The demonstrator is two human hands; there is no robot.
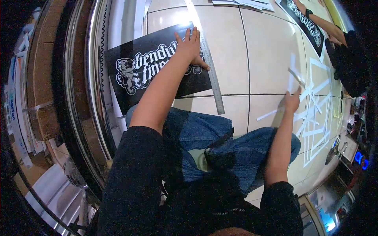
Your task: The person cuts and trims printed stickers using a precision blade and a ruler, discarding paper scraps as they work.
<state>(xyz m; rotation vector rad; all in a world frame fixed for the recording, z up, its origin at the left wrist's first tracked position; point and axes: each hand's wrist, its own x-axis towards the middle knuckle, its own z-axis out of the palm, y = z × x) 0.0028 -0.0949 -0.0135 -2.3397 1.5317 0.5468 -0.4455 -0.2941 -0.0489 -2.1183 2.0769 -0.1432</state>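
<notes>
A black sheet [185, 84] with white gothic lettering and a lion emblem lies on the tiled floor. My left hand [191, 49] is spread flat on its right part, the thumb touching a long metal ruler [215, 88] that runs along the sheet's right edge. Off to the right, my right hand [292, 101] is closed round a thin white strip [292, 74] that sticks up from the fingers. Something else small and slim is beside the strip, too blurred to name.
Many white offcut strips [315, 114] lie tangled on the floor at right. A co-worker's arms [325, 25] reach over another black printed sheet [305, 23] at top right. White sheets [252, 4] lie at the top. Metal rails [92, 70] stand at left.
</notes>
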